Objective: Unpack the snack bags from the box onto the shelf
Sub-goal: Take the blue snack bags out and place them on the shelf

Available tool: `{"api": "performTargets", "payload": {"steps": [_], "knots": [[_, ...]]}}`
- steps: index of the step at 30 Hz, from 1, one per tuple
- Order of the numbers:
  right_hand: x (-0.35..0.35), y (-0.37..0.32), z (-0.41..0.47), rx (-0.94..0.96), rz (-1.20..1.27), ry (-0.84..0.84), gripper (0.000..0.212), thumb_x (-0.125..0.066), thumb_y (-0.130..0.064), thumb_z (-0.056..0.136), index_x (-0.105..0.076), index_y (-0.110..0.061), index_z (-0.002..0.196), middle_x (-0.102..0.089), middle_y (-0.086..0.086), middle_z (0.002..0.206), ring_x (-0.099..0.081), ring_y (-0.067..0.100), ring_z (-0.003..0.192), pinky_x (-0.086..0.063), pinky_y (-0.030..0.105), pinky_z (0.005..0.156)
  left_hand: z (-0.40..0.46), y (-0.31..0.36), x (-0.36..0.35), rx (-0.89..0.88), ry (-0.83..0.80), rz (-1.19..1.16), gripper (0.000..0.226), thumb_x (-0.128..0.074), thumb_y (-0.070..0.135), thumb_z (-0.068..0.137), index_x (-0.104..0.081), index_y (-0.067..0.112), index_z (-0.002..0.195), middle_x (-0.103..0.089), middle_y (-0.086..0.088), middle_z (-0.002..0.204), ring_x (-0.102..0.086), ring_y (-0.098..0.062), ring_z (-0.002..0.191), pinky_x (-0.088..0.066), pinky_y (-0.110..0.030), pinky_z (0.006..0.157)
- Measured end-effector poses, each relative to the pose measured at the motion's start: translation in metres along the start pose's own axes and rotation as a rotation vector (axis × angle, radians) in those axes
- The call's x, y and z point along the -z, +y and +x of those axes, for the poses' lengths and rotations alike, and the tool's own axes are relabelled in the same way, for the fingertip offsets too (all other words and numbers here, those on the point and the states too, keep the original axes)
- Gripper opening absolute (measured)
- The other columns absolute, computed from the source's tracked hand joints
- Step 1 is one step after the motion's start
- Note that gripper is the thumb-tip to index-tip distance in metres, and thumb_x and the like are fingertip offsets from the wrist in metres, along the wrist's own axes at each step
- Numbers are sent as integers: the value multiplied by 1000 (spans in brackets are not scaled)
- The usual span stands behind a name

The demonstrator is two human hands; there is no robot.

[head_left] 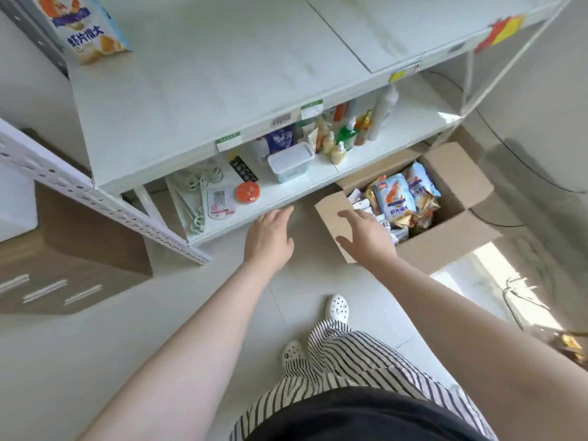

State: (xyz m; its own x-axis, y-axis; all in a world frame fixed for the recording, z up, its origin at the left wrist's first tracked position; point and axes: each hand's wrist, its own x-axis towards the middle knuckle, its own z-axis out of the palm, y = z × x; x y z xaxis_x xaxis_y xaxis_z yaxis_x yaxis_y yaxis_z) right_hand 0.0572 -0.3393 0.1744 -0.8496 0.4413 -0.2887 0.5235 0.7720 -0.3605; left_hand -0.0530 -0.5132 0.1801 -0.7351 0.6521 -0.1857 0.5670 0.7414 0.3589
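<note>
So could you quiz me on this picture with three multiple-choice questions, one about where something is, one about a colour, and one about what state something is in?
1. Where does the cardboard box stand?
A. On the top shelf
B. On the floor beside the shelf unit
C. On the wooden cabinet

2. What colour is the round lid lying on the lower shelf?
A. Orange
B. Purple
C. Black

3. What state are the left hand and right hand in?
A. Each grips a snack bag
B. Both are closed fists
C. Both are open and empty

Answers:
1 B, the box sits on the pale floor at the right end of the shelf unit, flaps open.
2 A, the lid is plainly orange against the white shelf.
3 C, the fingers are spread and hold nothing, the right hand over the box's near flap.
</note>
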Motion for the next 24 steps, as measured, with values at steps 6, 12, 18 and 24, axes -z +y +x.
{"api": "performTargets", "payload": {"steps": [6,12,18,24], "knots": [[6,65,-35,-70,-5,10,58,-68,-30,88,-46,-22,141,-51,1,139,-47,24,127,-47,36,91,3,52,-24,-55,-76,22,65,-59,18,87,-34,23,147,-46,0,141,-42,-24,128,-36,-34,104],[31,146,-38,-124,-6,24,57,-68,-31,88,-47,-20,140,-53,2,137,-47,24,128,-50,39,91,36,131,-53,-82,-160,20,64,-57,18,88,-33,22,147,-42,-1,144,-38,-26,131,-35,-34,102],[59,251,-32,-124,4,-14,58,-67,-30,89,-45,-20,142,-52,2,138,-47,26,128,-47,37,90,72,224,-108,-57,-245,25,66,-56,14,83,-35,24,145,-47,-3,139,-42,-27,128,-35,-33,102],[82,332,-8,-136,5,-94,59,-68,-30,89,-44,-19,142,-54,5,135,-46,27,128,-47,38,95,101,280,-146,5,-264,7,64,-58,16,85,-36,24,145,-46,-3,140,-44,-28,127,-36,-33,101]]}}
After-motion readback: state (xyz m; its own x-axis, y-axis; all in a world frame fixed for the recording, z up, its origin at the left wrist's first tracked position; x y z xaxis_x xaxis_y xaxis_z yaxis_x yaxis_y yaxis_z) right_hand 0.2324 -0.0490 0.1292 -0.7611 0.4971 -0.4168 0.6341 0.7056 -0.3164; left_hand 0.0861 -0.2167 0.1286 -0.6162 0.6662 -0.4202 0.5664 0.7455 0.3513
